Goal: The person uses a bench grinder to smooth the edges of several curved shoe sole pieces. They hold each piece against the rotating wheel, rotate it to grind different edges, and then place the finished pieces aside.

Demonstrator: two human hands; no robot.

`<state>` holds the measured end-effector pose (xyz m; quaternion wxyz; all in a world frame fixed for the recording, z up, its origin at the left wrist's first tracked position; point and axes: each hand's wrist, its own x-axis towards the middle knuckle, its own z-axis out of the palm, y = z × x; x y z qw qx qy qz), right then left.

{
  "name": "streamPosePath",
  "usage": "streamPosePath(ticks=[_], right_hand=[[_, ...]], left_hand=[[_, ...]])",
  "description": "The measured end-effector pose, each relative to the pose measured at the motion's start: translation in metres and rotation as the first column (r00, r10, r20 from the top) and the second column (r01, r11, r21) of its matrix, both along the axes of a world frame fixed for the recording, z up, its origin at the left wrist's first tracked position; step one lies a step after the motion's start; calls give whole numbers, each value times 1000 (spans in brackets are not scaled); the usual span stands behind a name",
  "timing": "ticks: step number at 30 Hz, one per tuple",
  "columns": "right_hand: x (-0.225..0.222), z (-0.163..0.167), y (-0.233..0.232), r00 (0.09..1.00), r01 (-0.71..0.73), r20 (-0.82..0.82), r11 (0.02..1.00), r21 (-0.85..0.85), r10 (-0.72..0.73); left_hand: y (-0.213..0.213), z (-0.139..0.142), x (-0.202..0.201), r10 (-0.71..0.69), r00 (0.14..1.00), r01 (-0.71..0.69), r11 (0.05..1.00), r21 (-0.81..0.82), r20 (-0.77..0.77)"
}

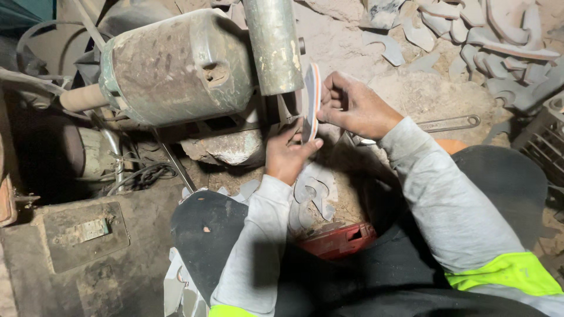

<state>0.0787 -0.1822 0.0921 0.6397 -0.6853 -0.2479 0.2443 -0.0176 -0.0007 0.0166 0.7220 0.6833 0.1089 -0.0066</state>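
Observation:
A thin flat sole-shaped piece (312,97), grey-white with an orange edge, stands on edge against the grinding wheel of a dirty motor-driven machine (176,67). My left hand (288,154) grips its lower end from below. My right hand (352,105) pinches its upper edge from the right. A worn green cylinder (273,44) hangs just above and left of the piece. Both sleeves are grey with bright yellow-green cuffs.
Several grey cut-out scraps lie in a heap at the top right (499,41) and on the ground by my knees (314,194). A metal wrench (449,123) lies on the dirt at right. A red block (338,238) sits between my legs, and cables (141,176) run at left.

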Motion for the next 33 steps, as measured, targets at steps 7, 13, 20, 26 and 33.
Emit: streamPosePath(ticks=[7, 13, 20, 26, 33], right_hand=[[15, 4, 15, 997, 65, 38, 998, 3, -65], [21, 5, 18, 994, 77, 76, 997, -10, -76], [14, -3, 19, 990, 99, 102, 994, -36, -95], [-16, -11, 16, 968, 81, 242, 994, -71, -62], [-16, 1, -12, 911, -229, 267, 926, -301, 313]], left_hand=[[10, 11, 13, -19, 997, 31, 986, -165, 77], [12, 23, 17, -52, 998, 55, 995, -78, 46], [13, 5, 12, -59, 997, 69, 978, -199, 56], [5, -33, -18, -88, 996, 83, 949, -305, -1], [-31, -27, -48, 126, 975, -193, 885, 423, 181]])
